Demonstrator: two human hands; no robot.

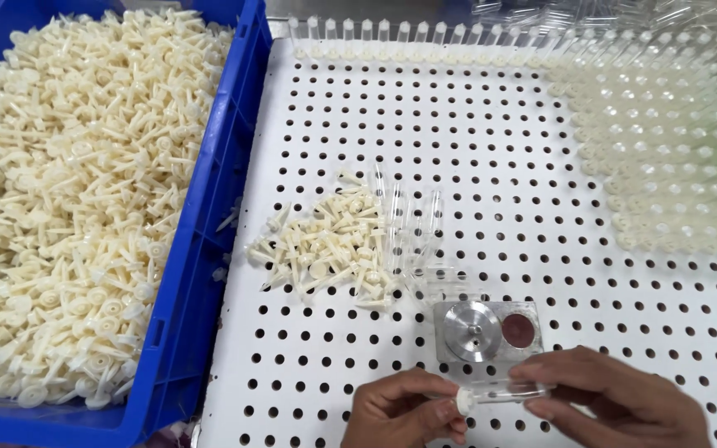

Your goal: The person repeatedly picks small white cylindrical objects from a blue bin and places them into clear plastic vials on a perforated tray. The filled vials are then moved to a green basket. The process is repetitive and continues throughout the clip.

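Observation:
My left hand (404,411) pinches a small cream plastic plunger (464,402) at its round head. My right hand (616,402) holds a clear plastic tube (508,390) lying sideways, its open end meeting the plunger. Both hands hover low over the white perforated board (491,149), just in front of a small metal fixture (487,330) with a round steel disc and a dark red pad. A loose heap of cream plungers (325,245) lies on the board to the upper left of the hands, with a few clear tubes (412,224) beside it.
A blue crate (201,241) full of cream plungers stands on the left. Rows of clear tubes (665,141) stand upright in the board's holes along the far edge and at the right.

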